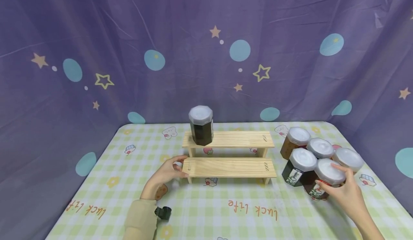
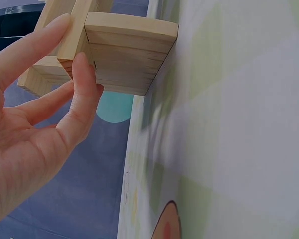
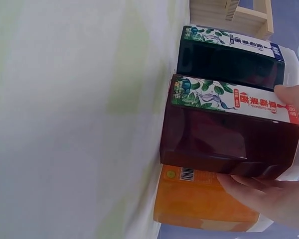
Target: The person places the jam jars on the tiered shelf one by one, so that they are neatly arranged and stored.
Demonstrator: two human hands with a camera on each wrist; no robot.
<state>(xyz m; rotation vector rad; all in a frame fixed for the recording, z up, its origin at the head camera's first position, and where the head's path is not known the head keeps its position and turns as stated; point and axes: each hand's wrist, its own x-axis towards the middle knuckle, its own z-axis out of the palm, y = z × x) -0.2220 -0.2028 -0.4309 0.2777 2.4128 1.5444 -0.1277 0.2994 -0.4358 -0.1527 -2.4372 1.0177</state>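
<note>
My left hand (image 1: 166,172) grips the left end of the lower board of a two-step wooden shelf (image 1: 226,167). In the left wrist view its fingers and thumb (image 2: 78,99) lie around the board's end. On the upper step, at the left, stands a dark jam jar (image 1: 202,132) with a white lid. At the right, my right hand (image 1: 348,195) holds a dark red jam jar (image 3: 229,134) near its white lid, thumb on one side and fingers on the other. That jar stands upright among several others, between a darker jar (image 3: 229,62) and an orange one (image 3: 204,199).
Behind the held jar are a brown jar (image 1: 288,148) and more white-lidded jars (image 1: 320,147), close together. A checked cloth (image 1: 193,211) covers the table. A purple curtain (image 1: 180,100) hangs behind its far edge. A small black object (image 1: 164,213) is at the left wrist.
</note>
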